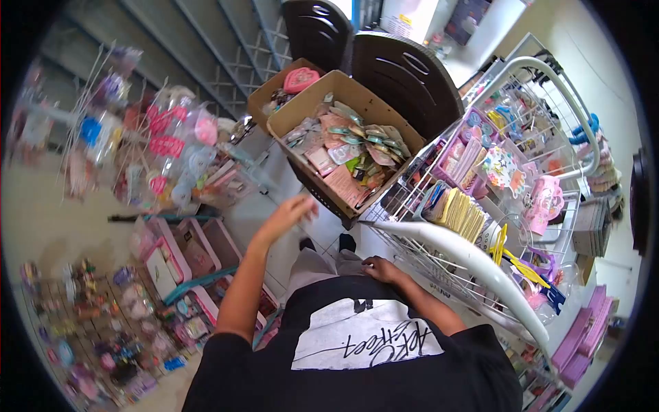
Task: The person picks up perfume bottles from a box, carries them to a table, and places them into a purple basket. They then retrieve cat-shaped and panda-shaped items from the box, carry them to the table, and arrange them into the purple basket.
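Note:
My left hand (292, 214) is raised in front of me, below and left of the large cardboard box (309, 177). Its fingers are partly spread and nothing shows in them. The box stands open, filled with small packaged goods (347, 137). Down by my thigh is my right hand (381, 269), its fingers curled near my grey trousers (312, 268); whether it holds anything is too small to tell.
Dark chairs (405, 75) stand behind the box. A smaller box (264, 93) holds a pink heart-shaped item (300, 79). A white wire rack (473, 257) full of goods is on the right. Hanging packets (168, 147) and pink bins (195, 247) are on the left.

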A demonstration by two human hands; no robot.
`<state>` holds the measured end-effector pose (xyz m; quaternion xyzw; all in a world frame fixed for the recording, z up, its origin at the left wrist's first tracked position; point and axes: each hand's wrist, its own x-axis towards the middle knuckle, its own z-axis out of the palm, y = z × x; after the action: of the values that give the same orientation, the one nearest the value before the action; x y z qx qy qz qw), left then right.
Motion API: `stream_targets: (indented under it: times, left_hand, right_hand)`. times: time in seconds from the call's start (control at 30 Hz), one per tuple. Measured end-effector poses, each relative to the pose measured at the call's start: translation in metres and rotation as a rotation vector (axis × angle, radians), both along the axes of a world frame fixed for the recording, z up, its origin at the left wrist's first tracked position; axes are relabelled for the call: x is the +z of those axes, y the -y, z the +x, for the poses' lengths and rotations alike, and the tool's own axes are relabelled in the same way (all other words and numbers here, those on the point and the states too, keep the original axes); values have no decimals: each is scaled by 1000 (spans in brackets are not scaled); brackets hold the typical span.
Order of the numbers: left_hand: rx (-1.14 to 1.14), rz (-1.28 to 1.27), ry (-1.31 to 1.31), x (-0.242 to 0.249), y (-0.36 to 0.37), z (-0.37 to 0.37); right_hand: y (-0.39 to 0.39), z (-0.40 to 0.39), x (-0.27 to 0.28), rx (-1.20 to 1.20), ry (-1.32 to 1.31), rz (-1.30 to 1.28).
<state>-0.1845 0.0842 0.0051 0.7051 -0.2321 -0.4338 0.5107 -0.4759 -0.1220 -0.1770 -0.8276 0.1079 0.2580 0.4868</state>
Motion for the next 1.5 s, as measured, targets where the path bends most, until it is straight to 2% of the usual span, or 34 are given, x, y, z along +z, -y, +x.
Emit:
stream_targets:
  times: [0.03,0.1,0.13,0.2,0.23,0.27,0.3,0.33,0.37,0.4,0.43,0.5,0.57,0.63,0.67,0.7,0.77,0.83,0.9,0.97,1.0,1.07,1.1,1.17,1.2,1.23,1.3,1.33,1.43,1.5]
  left_hand:
    - [5,-49,46,5,33,27]
    - [-51,-37,221,-26,94,75]
    - [-99,-43,208,-37,123,89]
    - [-288,10,495,-57,173,108]
    - [-335,-6,487,-77,190,115]
    - [-518,67,585,-107,207,123]
    - [-702,137,687,-133,222,128]
    - [-751,112,689,-150,234,131]
    - [-828,239,823,-166,241,132]
    - [-896,364,959,-171,244,131]
    - [-938,337,965,-177,245,130]
    - [-1010,281,1071,-174,243,123]
    - [-1073,313,1091,-168,244,112]
    - [-991,222,1176,-171,237,108]
    - [-926,79,1199,-179,231,108]
    - [-939,71,1198,-184,230,107]
    - [-1020,108,919,-187,227,106]
    - [-996,37,869,-169,219,109]
    - [-974,-32,819,-157,214,118]
    - [-967,51,769,-154,209,133]
    - [-969,53,775,-155,207,138]
    - [-886,-67,716,-159,205,147]
    - [-887,-67,726,-157,204,152]
    - [-996,-60,664,-148,202,160]
    - [-1025,25,643,-125,202,159]
    - [-1026,29,653,-125,201,162]
    - [-989,-93,706,-130,194,170]
    - [-1028,-47,659,-132,193,174]
    - [-1049,-46,677,-140,187,180]
    - [-1034,-58,711,-144,182,180]
  right_hand:
    - [0,1,4,-35,-7,-2]
    - [-1,-1,16,-125,-59,75]
    - [-4,-4,15,-178,-63,8]
    - [-9,-7,20,-341,-103,27]
    - [-12,-5,30,-399,-133,39]
    - [-19,-5,35,-448,-139,36]
    - [-31,-7,40,-557,-1,4]
    - [-40,-5,42,-665,139,-38]
    - [-48,1,45,-719,135,-47]
    - [-55,9,55,-777,18,-26]
    - [-60,17,65,-829,-100,-1]
    - [-67,45,105,-933,-134,89]
    - [-73,63,122,-870,-14,-14]
    - [-74,90,148,-874,15,-50]
    - [-72,106,164,-892,62,-19]
    - [-67,123,176,-904,115,11]
    - [-57,156,196,-959,178,15]
    - [-41,187,194,-1008,246,21]
    - [-23,213,172,-1031,213,-456]
    - [-4,233,134,-874,90,-725]
    - [6,243,115,-878,95,-723]
    - [26,262,80,-635,-227,-930]
    - [34,266,64,-642,-220,-930]
    - [46,272,41,-431,-368,-1040]
    - [49,274,36,-393,-423,-993]
    - [53,278,32,-398,-413,-992]
    - [59,284,21,-224,-535,-979]
    - [60,285,17,-190,-524,-929]
    - [45,284,2,-289,-457,-912]
    - [36,286,5,-201,-482,-962]
